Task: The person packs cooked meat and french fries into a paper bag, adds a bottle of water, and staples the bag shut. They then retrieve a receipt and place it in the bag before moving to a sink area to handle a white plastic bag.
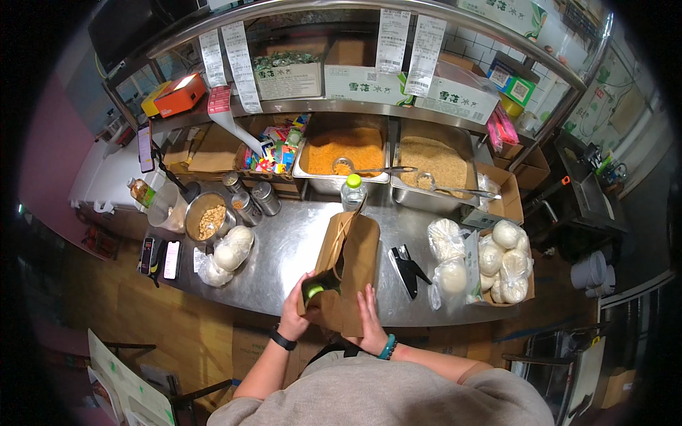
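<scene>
A brown paper carrier bag [359, 261] lies tilted over the near edge of the steel table, with its mouth partly open and something green-topped inside. My left hand [296, 309] grips the bag's left side near that opening. Flat against the right side of the bag rests my right hand [368, 319], fingers extended. Just beyond the bag stands a clear plastic bottle [353, 198] with a yellow-green cap. A black stapler [409, 272] lies to the right of the bag.
Metal trays of orange crumbs [346, 149] and pale grains [437, 160] stand at the back, each with a ladle. Bagged white dough balls [229, 253] lie left; more fill a carton [527, 290] at right. Left are a bowl of peanuts [211, 221], shakers [265, 198] and phones [171, 260].
</scene>
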